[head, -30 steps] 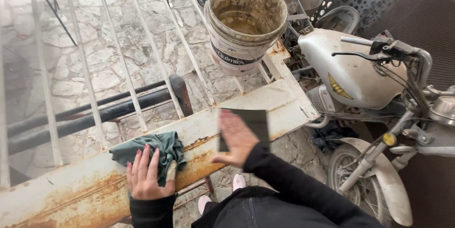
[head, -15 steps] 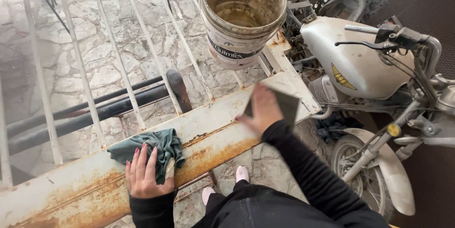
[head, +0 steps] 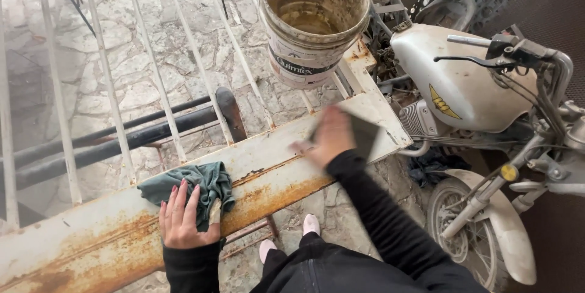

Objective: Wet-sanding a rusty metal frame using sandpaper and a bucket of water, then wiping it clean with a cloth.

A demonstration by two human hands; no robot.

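My left hand [head: 181,218] lies flat, fingers spread, on a crumpled green cloth [head: 201,183] that rests on the rusty white metal frame [head: 91,244]. Further right, my right hand [head: 329,136] presses a dark sheet of sandpaper [head: 364,133] against the frame near its corner; the hand is motion-blurred. Thin white bars [head: 109,86] run away from the frame over stone paving. A dirty white bucket [head: 312,22] with murky liquid stands on the frame's far corner.
A white motorcycle [head: 469,86] with handlebars and front wheel [head: 481,238] stands close on the right. Dark pipes [head: 116,141] lie on the paving under the bars. My shoes [head: 311,225] show below the frame.
My right hand has slid the sandpaper rightward along the frame toward its corner, then slightly back. The left hand has stayed on the cloth.
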